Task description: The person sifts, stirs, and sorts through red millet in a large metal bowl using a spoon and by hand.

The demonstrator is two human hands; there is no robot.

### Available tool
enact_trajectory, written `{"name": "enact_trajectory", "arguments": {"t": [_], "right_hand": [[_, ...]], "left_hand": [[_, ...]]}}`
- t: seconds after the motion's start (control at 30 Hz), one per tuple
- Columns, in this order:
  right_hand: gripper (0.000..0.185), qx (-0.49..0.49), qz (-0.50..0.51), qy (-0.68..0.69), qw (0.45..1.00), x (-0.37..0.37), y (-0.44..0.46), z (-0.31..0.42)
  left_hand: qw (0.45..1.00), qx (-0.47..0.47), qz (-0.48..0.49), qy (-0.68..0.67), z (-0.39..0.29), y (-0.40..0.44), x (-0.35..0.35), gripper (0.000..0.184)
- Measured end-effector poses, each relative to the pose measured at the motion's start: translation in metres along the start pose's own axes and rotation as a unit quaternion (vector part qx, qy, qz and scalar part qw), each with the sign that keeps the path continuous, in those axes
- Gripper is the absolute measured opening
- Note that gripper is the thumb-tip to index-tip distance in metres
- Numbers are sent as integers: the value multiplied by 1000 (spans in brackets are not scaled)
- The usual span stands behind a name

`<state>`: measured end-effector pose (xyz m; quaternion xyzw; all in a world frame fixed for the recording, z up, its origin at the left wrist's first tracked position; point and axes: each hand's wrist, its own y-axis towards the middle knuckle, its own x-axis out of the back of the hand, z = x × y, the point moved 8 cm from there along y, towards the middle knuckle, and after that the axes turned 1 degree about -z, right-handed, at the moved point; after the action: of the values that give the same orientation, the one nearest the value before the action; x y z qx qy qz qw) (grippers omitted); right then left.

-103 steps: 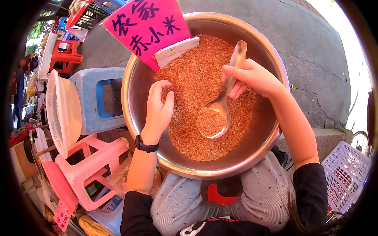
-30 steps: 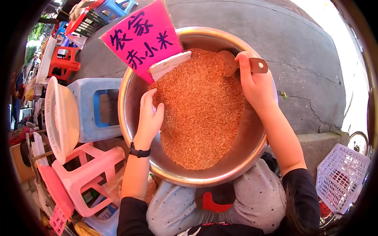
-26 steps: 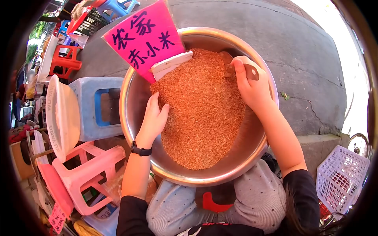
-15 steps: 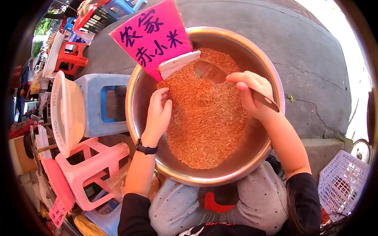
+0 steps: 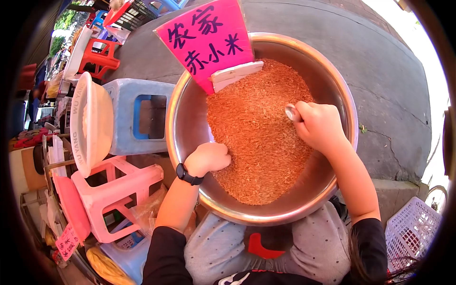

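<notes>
A large round metal bowl (image 5: 351, 118) holds a heap of reddish-brown grain (image 5: 256, 142). My right hand (image 5: 320, 124) is closed on the handle of a metal scoop (image 5: 291, 113) over the right part of the heap; only the handle's end shows, and its bowl is hidden. At the left edge of the grain, my left hand (image 5: 208, 157) is curled with its fingertips at or in the grain, and whether it holds any is hidden. A pink sign (image 5: 204, 38) with black writing and a white strip (image 5: 236, 75) stand at the bowl's upper left.
Left of the bowl are a blue stool (image 5: 121, 118), a tilted pale basin (image 5: 97, 123) and a pink stool (image 5: 109, 199). A white plastic basket (image 5: 412, 232) stands at the lower right. My knees are under the bowl's near side.
My left hand has moved down along the grain's edge and curled up. My right hand has turned the scoop from lying across the grain to handle-end up. The view has shifted left.
</notes>
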<state>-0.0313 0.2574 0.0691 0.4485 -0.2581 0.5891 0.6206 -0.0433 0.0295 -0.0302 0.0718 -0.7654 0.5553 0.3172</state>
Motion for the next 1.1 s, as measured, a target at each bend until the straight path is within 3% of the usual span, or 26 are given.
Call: {"name": "enact_trajectory", "arguments": {"t": [0.13,0.17,0.37,0.47,0.53,0.63,0.7,0.73,0.83,0.9,0.93,1.0,1.03,1.07,1.1], "right_hand": [[7,-5,100,47,994,-17,-4,7],[13,-4,86,75,993,-17,-4,9],[28,-130,251,182,942,-31,-9,13],[36,-167,224,256,925,-41,-15,14],[39,-244,192,305,900,-39,-15,4],[42,-338,81,373,860,-27,-15,-26],[41,-381,-23,441,813,-11,-16,-39],[39,-377,-89,449,805,4,-15,-42],[35,-271,-246,362,857,32,-15,-59],[35,-186,-324,304,876,47,-16,-58],[36,-166,-306,293,891,46,-14,-55],[38,-127,-267,269,916,48,-13,-44],[37,-172,-227,232,930,45,-14,-40],[35,-111,-257,230,932,44,-12,-37],[35,-125,-213,202,948,40,-9,-30]], "left_hand": [[996,-58,65,-25,-15,-5,-11,42],[994,-72,84,-18,-19,-6,-14,43],[976,-136,170,-25,-41,-18,-20,50],[962,-164,212,-46,-55,-25,-20,52],[954,-178,236,-55,-62,-28,-22,54],[925,-255,145,-242,-61,-22,-9,59],[838,-293,16,-459,-58,-24,25,52],[772,-304,-50,-556,-49,-25,41,51],[717,-274,-217,-603,-16,-22,63,39],[775,-229,-291,-511,-2,-23,63,33],[799,-205,-327,-461,4,-25,64,29],[901,-134,-286,-298,-7,-35,58,16],[949,-139,-223,-174,-23,-40,52,19],[977,-141,-155,-47,-33,-43,40,25],[990,-119,-70,-15,-35,-45,21,31]]}}
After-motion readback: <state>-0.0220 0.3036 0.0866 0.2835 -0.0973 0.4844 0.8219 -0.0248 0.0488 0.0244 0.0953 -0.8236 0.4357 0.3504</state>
